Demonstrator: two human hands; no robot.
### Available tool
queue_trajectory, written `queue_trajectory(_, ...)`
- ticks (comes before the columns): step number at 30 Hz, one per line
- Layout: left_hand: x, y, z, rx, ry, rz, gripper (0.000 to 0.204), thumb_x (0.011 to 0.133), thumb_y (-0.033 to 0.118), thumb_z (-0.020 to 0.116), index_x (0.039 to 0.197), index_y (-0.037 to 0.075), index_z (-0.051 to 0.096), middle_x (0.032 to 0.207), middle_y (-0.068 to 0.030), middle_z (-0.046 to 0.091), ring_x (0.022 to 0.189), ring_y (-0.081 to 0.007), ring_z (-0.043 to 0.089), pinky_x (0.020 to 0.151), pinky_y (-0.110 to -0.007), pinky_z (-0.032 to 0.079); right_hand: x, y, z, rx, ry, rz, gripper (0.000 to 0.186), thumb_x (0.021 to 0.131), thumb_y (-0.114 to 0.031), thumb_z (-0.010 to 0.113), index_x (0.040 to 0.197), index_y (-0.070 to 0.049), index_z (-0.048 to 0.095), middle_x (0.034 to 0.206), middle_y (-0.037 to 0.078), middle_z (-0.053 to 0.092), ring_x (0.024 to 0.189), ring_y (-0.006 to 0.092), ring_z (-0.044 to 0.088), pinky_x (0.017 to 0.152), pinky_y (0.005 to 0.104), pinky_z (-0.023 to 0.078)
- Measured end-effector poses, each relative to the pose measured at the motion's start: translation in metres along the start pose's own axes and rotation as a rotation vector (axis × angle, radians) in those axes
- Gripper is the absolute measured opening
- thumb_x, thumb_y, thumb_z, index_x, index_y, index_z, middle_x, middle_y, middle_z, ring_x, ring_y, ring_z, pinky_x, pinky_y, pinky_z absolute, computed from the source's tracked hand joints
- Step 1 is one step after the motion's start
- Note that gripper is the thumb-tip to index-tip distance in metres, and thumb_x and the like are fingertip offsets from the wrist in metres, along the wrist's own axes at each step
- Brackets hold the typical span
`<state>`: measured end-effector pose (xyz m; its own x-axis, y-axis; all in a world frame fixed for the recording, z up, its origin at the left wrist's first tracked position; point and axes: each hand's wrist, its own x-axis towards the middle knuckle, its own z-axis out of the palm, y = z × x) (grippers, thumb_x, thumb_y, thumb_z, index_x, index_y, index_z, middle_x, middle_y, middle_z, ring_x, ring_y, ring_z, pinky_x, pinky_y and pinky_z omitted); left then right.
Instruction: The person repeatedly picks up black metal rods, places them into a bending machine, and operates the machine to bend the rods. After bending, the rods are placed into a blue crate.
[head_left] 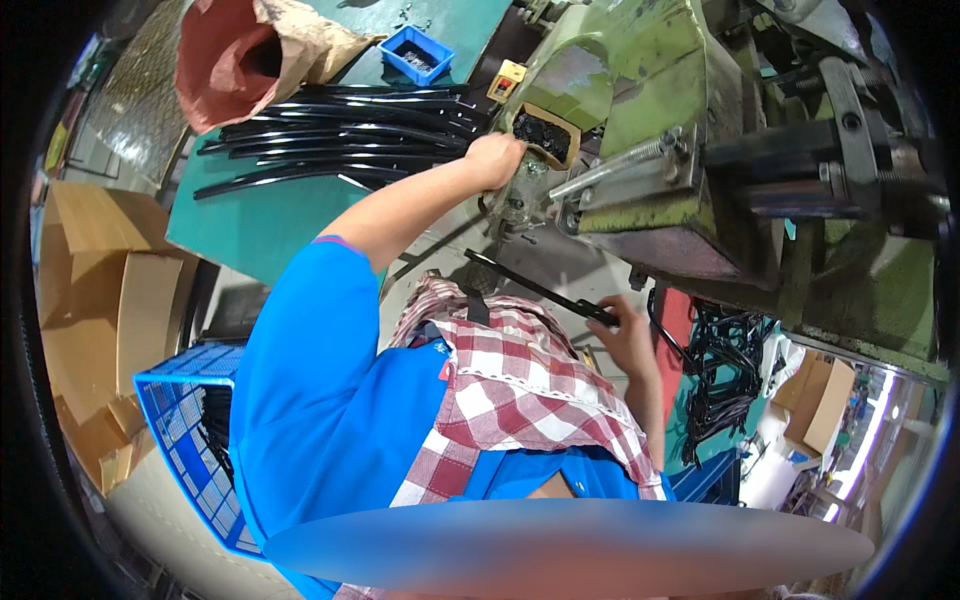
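My left hand [495,160] reaches forward to the near left edge of a small cardboard box [566,160] full of small black parts [541,133]. Its fingers are curled closed, and whatever they hold, if anything, is hidden. Lower and to the right, my right hand [628,335] grips one end of a thin black strip [530,287]. The strip slants up to the left in front of my checked apron, its far end free. Just ahead stands a green machine [650,100] with a metal lever rod [615,168].
Long glossy black strips [340,135] lie on a green table at the left, beside a paper sack [215,70] and a blue tray [417,55]. A blue crate [190,440] and cardboard carton [85,320] stand left. Black pieces [720,370] pile up at right.
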<state>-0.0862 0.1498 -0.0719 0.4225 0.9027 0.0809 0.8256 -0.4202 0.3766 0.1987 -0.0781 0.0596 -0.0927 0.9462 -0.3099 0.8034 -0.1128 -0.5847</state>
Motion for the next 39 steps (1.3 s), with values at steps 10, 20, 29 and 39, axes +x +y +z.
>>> queue_trajectory(10,0.106,0.016,0.002,0.090,-0.188,0.120,0.023,0.081,0.009,0.052,0.095,0.002,0.069,0.098,-0.0178,0.068,0.093,-0.0346,0.066,0.078,-0.043,0.054,-0.045,-0.015,0.034,-0.041,0.159,0.232,0.033,0.079,-0.016,0.072,0.106,-0.003,0.059,0.090,0.019,0.068,0.084,0.0322,0.066,0.071,0.0381,0.050)
queue_trajectory(20,0.097,0.017,0.013,0.182,-0.094,0.203,0.017,0.081,0.011,0.055,0.091,0.005,0.068,0.092,-0.0157,0.068,0.087,-0.0313,0.067,0.073,-0.040,0.055,-0.042,-0.016,0.033,-0.046,0.174,0.183,0.031,0.075,-0.011,0.074,0.101,0.000,0.061,0.091,0.016,0.068,0.088,0.0285,0.066,0.075,0.0353,0.050)
queue_trajectory(29,0.047,0.043,-0.039,-0.414,-0.175,0.070,0.016,0.074,0.007,0.062,0.090,0.003,0.065,0.081,-0.0156,0.066,0.082,-0.0283,0.065,0.070,-0.039,0.050,-0.001,-0.010,0.029,0.058,0.112,-0.081,0.030,0.073,-0.013,0.074,0.098,-0.004,0.061,0.093,0.016,0.066,0.090,0.0334,0.065,0.077,0.0383,0.050)
queue_trajectory(39,-0.035,0.067,-0.040,-0.717,-0.287,0.209,0.013,0.075,0.011,0.067,0.077,-0.002,0.067,0.067,-0.0127,0.066,0.063,-0.0213,0.065,0.060,-0.035,0.050,0.044,0.005,0.023,-0.018,0.054,-0.210,0.031,0.079,-0.019,0.072,0.104,-0.006,0.058,0.094,0.014,0.067,0.089,0.0296,0.066,0.074,0.0375,0.051)
